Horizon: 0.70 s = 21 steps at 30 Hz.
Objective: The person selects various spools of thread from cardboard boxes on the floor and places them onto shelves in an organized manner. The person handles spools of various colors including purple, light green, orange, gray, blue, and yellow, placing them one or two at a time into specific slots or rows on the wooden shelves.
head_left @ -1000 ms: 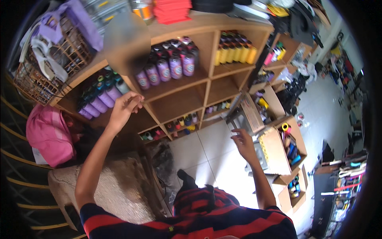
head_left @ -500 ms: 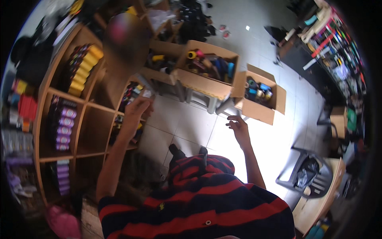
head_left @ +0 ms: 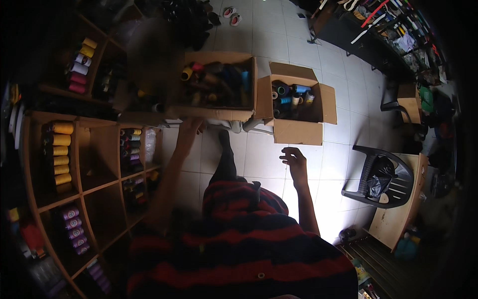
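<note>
My left hand (head_left: 190, 131) hangs dim and slightly blurred just in front of the larger cardboard box (head_left: 211, 112), its fingers loosely bent with nothing visible in them. That box holds several thread spools in dark, yellow, red and blue colours. To the right, my right hand (head_left: 295, 160) hovers over the floor with its fingers apart and holding nothing. Just beyond it stands a smaller open cardboard box (head_left: 298, 133) with blue, dark and white thread spools inside. Left of my left arm is a wooden cubby shelf (head_left: 79, 199) holding yellow spools (head_left: 60, 154) and purple spools (head_left: 74, 230).
A black plastic chair (head_left: 393, 202) with a dark bag on it stands at the right, beside a wooden table (head_left: 396, 224). Cluttered shelving (head_left: 398, 32) runs along the far right. Shoes (head_left: 232, 16) lie on the tiled floor at the back. A blurred dark shape (head_left: 155, 60) blocks the upper left.
My view has turned and advanced, so the boxes appear closer and further left. One leg is now stretched forward. My left hand has come near the larger box; the right stays raised and empty.
</note>
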Available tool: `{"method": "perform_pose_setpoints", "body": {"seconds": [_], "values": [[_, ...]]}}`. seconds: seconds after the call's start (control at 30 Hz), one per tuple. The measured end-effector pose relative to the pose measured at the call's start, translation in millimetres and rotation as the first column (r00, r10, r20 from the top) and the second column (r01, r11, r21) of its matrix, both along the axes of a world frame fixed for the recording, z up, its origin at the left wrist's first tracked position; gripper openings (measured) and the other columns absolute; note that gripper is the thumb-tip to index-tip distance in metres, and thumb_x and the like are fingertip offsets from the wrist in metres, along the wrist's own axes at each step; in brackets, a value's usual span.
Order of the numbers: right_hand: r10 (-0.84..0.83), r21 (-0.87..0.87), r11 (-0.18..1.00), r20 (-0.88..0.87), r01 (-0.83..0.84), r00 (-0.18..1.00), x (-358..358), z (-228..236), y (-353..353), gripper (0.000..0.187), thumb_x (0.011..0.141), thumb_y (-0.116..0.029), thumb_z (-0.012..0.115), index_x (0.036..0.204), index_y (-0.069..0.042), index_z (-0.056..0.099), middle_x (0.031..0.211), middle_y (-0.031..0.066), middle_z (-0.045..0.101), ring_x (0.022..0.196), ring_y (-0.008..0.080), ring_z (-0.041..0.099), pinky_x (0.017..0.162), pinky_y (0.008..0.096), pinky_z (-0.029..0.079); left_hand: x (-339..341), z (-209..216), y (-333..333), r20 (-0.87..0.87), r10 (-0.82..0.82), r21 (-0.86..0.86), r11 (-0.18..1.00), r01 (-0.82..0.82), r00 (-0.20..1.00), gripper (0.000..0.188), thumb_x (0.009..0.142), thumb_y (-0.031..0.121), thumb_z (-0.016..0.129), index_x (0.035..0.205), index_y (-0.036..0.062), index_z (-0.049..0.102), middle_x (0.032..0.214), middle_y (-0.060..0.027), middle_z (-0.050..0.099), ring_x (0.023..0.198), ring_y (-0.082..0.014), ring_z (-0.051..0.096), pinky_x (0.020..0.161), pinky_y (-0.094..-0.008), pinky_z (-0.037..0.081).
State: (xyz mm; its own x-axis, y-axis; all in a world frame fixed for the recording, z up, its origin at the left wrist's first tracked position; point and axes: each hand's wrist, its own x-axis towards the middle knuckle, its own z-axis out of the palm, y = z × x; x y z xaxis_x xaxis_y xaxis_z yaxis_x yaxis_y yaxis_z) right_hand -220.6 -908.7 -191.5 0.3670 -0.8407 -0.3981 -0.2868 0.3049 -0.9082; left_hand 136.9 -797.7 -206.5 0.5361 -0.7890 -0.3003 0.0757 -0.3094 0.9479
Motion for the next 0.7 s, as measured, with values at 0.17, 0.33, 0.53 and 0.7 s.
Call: {"method": "perform_pose_setpoints", "body": {"seconds": [0.17, 0.33, 0.53, 0.7], "values": [[0.150, -0.158, 0.974, -0.097, -0.164, 0.984, 86, -22, -49, 0.013, 0.091, -0.006, 0.057, 0.104, -0.002, 0.059, 0.097, 0.0105, 0.066, 0.084, 0.0198, 0.068, 0.069, 0.0290, 0.053, 80, -79, -66, 0.373, -0.050, -0.042, 0.997, 0.070, 0.927, 0.021, 0.092, 0.019, 0.053, 0.094, 0.0012, 0.062, 0.079, -0.0089, 0.062, 0.072, -0.0227, 0.057, 0.072, -0.0342, 0.046], [0.512, -0.248, 0.777, -0.283, -0.578, 0.811, 201, -35, -109, 0.018, 0.090, -0.008, 0.058, 0.107, -0.002, 0.060, 0.101, 0.0124, 0.065, 0.085, 0.0204, 0.065, 0.076, 0.0314, 0.052, 148, -123, -112, 0.690, -0.307, 0.243, 0.951, 0.189, 0.655, 0.029, 0.081, 0.015, 0.060, 0.105, -0.0001, 0.056, 0.101, -0.0218, 0.058, 0.098, -0.0394, 0.056, 0.085, -0.0453, 0.045], [0.616, -0.332, 0.570, -0.433, -0.752, 0.658, 317, -114, -151, 0.041, 0.083, -0.010, 0.062, 0.122, -0.005, 0.052, 0.112, 0.0198, 0.058, 0.098, 0.0328, 0.060, 0.086, 0.0398, 0.049, 170, -189, -91, 0.692, -0.490, 0.539, 0.839, 0.073, 0.531, 0.043, 0.084, 0.005, 0.051, 0.126, -0.0030, 0.045, 0.113, -0.0278, 0.053, 0.104, -0.0411, 0.055, 0.086, -0.0475, 0.047], [0.528, -0.531, 0.373, -0.553, -0.761, 0.644, 387, -154, -162, 0.059, 0.075, -0.006, 0.065, 0.131, -0.009, 0.044, 0.127, 0.0165, 0.048, 0.105, 0.0368, 0.055, 0.087, 0.0433, 0.049, 168, -160, -98, 0.560, -0.485, 0.593, 0.801, 0.083, 0.672, 0.050, 0.079, -0.002, 0.054, 0.128, 0.0023, 0.045, 0.113, -0.0260, 0.054, 0.101, -0.0419, 0.057, 0.085, -0.0481, 0.048]]}}
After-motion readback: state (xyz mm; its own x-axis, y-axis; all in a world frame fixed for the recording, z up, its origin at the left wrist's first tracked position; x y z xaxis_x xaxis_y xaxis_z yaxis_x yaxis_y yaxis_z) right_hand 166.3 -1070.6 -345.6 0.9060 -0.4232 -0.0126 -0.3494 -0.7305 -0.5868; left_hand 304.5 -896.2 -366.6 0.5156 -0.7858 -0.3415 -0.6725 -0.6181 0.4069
